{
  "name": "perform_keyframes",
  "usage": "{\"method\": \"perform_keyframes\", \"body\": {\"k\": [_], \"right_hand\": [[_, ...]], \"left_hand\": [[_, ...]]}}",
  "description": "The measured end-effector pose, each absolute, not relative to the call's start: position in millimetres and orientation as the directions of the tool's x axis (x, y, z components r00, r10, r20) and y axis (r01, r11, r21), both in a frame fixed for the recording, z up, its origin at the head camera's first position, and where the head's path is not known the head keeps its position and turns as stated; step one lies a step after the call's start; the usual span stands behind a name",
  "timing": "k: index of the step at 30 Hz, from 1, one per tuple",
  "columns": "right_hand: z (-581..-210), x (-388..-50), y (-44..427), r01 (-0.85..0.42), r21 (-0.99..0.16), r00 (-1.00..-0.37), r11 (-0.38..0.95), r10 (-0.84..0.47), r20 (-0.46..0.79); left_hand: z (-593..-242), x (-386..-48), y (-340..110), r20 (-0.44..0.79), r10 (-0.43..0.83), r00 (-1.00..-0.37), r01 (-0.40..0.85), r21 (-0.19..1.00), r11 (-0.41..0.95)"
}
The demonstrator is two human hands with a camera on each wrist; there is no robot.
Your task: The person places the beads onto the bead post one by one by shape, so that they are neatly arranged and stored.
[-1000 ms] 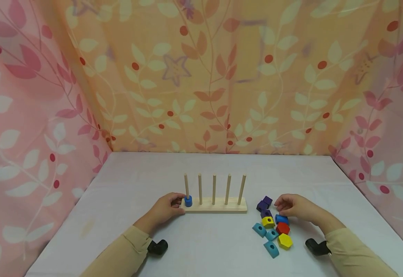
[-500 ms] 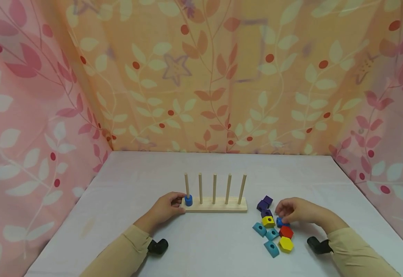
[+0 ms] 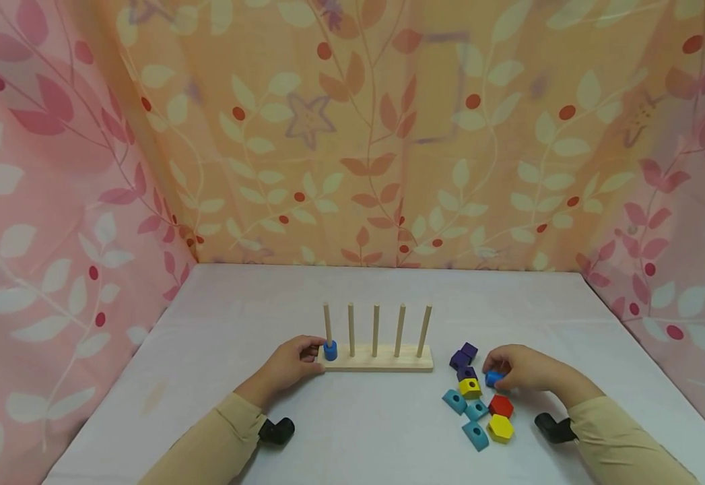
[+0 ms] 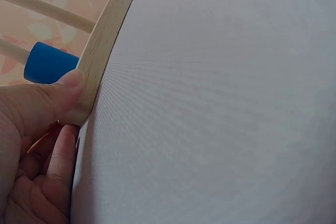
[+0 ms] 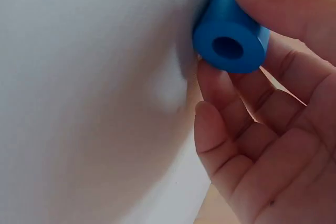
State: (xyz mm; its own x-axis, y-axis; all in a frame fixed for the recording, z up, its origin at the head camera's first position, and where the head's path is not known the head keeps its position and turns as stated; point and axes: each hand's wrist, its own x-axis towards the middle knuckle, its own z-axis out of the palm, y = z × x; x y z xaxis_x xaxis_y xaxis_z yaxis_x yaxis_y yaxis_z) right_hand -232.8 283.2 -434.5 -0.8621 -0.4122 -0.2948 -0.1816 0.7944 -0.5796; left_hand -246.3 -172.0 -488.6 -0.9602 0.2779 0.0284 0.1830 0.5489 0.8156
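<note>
Tan sleeves [image 3: 207,431] slant inward from the lower corners, and beyond the yellow hexagon [image 3: 500,428] and red hexagon [image 3: 501,406] the right hand [image 3: 528,369] points leftward, thumb and fingers pinching a blue cylinder [image 5: 228,30] — just right of the purple blocks [image 3: 458,360]. The left hand [image 3: 291,362] grips the left end of the wooden peg stand [image 3: 382,364] — thumb on its near edge, beside the blue bead [image 3: 330,351] on the leftmost peg.

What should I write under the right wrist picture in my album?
The right-hand grip pinches a blue cylinder, the hole in its end showing.
</note>
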Motion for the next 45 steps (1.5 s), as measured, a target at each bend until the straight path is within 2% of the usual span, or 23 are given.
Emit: {"method": "perform_keyframes", "body": {"k": [6,12,22,31,38,45], "right_hand": [[-423,-231,275,-0.174,-0.572,-0.899,0.802,-0.366,-0.24],[-407,-234,268,-0.219,-0.612,-0.903,0.76,-0.395,-0.168],[-374,-235,248,-0.431,-0.617,-0.861,0.658,-0.505,0.063],[-344,-231,212,-0.563,-0.586,-0.815,0.583,-0.508,0.278],[-334,-230,177,-0.57,-0.672,-0.798,0.473,-0.515,0.314],[-333,-229,136,-0.534,-0.731,-0.813,0.425,-0.496,0.306]], "left_hand": [[-488,-246,-172,0.028,0.277,-0.96,0.183,0.814,0.551],[-490,-247,-172,0.031,0.281,-0.959,0.186,0.818,0.544],[-489,-246,-172,0.027,0.282,-0.959,0.182,0.82,0.542],[-489,-247,-172,0.048,0.295,-0.954,0.204,0.826,0.525],[-489,-246,-172,0.042,0.291,-0.956,0.2,0.818,0.539],[-489,-246,-171,0.047,0.281,-0.958,0.201,0.811,0.55]]}}
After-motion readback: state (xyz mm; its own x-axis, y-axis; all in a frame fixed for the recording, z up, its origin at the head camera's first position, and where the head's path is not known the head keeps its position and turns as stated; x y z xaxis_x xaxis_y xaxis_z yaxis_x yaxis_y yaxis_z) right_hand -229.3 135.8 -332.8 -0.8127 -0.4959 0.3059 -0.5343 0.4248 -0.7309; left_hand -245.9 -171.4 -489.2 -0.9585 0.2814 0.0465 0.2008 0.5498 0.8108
